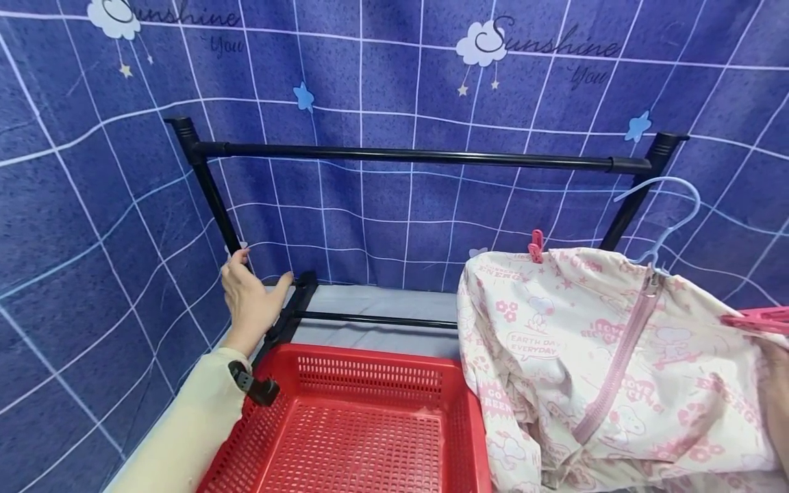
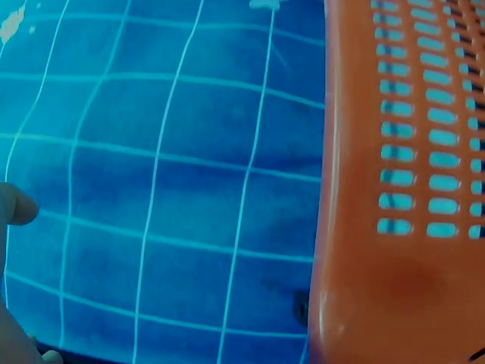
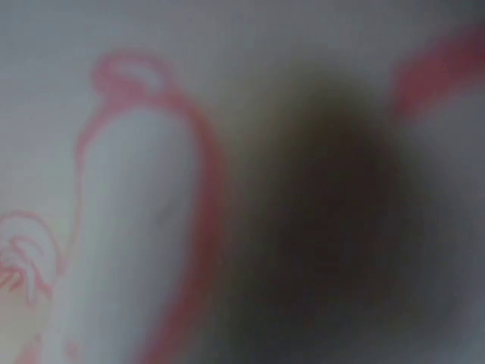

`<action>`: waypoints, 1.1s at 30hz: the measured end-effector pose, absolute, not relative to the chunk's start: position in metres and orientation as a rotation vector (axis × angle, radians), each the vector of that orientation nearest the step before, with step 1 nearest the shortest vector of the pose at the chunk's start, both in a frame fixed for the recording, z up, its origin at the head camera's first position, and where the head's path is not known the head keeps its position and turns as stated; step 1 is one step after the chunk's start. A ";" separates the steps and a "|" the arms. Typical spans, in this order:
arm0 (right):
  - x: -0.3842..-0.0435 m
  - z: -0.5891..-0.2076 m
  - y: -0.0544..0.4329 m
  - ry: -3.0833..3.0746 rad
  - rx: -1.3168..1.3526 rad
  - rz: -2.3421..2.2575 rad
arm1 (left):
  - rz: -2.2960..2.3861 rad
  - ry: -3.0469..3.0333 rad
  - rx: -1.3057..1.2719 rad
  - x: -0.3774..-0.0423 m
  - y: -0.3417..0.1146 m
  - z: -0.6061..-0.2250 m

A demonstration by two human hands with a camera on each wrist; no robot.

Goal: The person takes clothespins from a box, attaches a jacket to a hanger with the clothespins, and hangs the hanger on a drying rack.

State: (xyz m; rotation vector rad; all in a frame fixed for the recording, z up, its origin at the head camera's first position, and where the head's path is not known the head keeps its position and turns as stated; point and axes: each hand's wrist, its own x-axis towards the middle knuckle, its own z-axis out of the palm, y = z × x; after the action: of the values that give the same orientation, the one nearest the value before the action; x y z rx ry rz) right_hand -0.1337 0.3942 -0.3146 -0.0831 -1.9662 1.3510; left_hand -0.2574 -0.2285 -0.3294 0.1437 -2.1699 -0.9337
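Note:
A white jacket [image 1: 555, 342] with pink cartoon print and a pink zipper hangs on a light blue hanger [image 1: 693, 198]. One pink clip [image 1: 536, 246] sits on its left shoulder, and a larger pink clip [image 1: 761, 319] is at the right. My right hand [image 1: 778, 394], cut off by the frame edge, holds the jacket's right side; its fingers are hidden. Printed fabric [image 3: 136, 227] fills the right wrist view, blurred. My left hand [image 1: 253, 298] is raised with thumb spread, overlapping the left post of a black rack [image 1: 401, 156]. A fingertip [image 2: 21, 206] shows in the left wrist view.
A red perforated basket [image 1: 364, 438] stands in front of the rack, below and right of my left hand. The rack's lower bar [image 1: 376, 320] runs behind it, over a grey surface [image 1: 370, 298]. A blue checked curtain [image 1: 382, 82] surrounds the rack.

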 end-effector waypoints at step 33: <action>-0.132 -0.324 0.382 -1.737 0.122 0.790 | -1.326 -2.047 0.310 -0.283 -0.254 -0.332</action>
State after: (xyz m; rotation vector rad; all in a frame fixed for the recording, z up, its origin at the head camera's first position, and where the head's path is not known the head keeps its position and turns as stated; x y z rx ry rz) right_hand -0.1319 0.3820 -0.3237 0.1219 -1.7365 0.7898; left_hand -0.2826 -0.2539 -0.3324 0.3101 -2.0471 -1.3258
